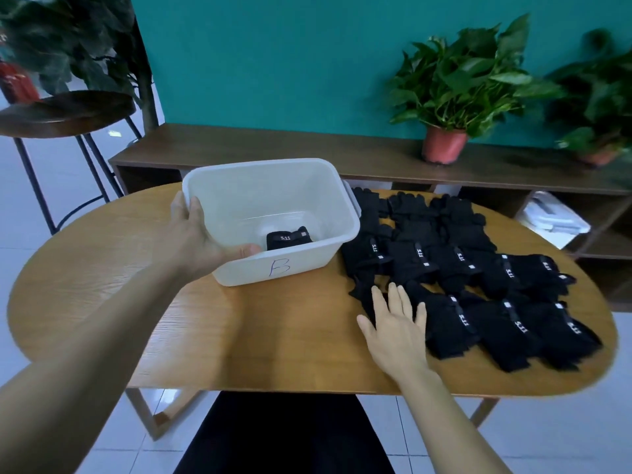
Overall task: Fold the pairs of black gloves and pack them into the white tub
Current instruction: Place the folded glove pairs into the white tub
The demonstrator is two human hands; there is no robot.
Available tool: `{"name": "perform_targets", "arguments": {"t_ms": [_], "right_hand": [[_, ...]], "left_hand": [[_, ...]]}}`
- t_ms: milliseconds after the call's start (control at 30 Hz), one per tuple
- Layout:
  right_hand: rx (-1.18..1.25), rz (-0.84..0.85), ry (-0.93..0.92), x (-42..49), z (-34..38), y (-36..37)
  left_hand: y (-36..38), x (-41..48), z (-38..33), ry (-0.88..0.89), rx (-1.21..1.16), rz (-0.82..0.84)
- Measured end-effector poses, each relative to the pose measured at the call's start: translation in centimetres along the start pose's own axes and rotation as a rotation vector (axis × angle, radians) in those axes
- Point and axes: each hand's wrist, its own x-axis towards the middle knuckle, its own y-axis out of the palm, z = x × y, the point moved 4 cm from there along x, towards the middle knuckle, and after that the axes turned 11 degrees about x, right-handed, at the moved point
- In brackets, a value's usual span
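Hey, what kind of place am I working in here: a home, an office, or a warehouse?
Probably an office lounge or a casual workspace, though a home is possible. A rounded wooden table, a bar stool and potted plants on a low shelf unit against a teal wall suggest it.

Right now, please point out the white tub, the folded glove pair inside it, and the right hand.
white tub (309, 258): head view, front wall.
folded glove pair (287, 238): head view, labelled top.
right hand (396, 331): head view, its back.

On table (239, 319), at left: tub (246, 271), folded pair (287, 238) inside. Just right of tub: gloves (461, 268) in rows. Behind table: shelf (307, 148), plants (455, 87) on top.
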Motion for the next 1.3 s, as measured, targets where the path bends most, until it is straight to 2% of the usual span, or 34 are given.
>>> {"name": "perform_targets", "arguments": {"t_ms": [300, 433, 600, 667, 700, 767, 800, 833, 900, 967, 1133, 1300], "right_hand": [[-0.094, 0.051, -0.154, -1.0, 2.3, 2.2], [-0.081, 0.062, -0.304, -1.6, 4.1, 3.2], [-0.003, 0.173, -0.514, -3.0, 5.6, 3.1], [0.032, 0.127, -0.563, -2.9, 5.8, 2.5], [0.060, 0.051, -0.579, -2.8, 5.9, 2.1], [0.104, -0.111, -0.546, -2.3, 6.5, 1.1], [0.101, -0.125, -0.474, -2.0, 7.1, 0.8], [0.089, -0.103, -0.382, -1.8, 7.6, 0.6], [0.070, 0.050, -0.192, -1.4, 7.7, 1.2], [0.030, 0.187, -0.088, -0.8, 7.4, 2.0], [0.041, 0.350, -0.058, 0.4, 6.9, 2.5], [0.067, 0.382, -0.073, 0.7, 7.1, 2.0]], "left_hand": [[-0.1, -0.1, -0.4, 0.022, -0.012, 0.035], [-0.2, -0.1, -0.6, 0.031, -0.022, 0.045], [-0.3, -0.2, -0.8, 0.025, -0.001, 0.054], [-0.3, -0.2, -0.8, 0.027, -0.002, 0.053], [-0.3, -0.1, -0.8, 0.027, -0.001, 0.051], [-0.2, 0.0, -0.7, 0.025, 0.009, 0.047], [-0.2, 0.1, -0.6, 0.024, 0.015, 0.046], [-0.1, 0.2, -0.6, 0.022, 0.019, 0.048], [0.0, 0.2, -0.5, 0.022, 0.021, 0.064], [0.1, 0.3, -0.4, 0.033, 0.018, 0.068], [0.2, 0.8, -0.1, 0.057, 0.009, 0.056], [0.5, 1.1, -0.2, 0.054, -0.009, 0.060]]}}
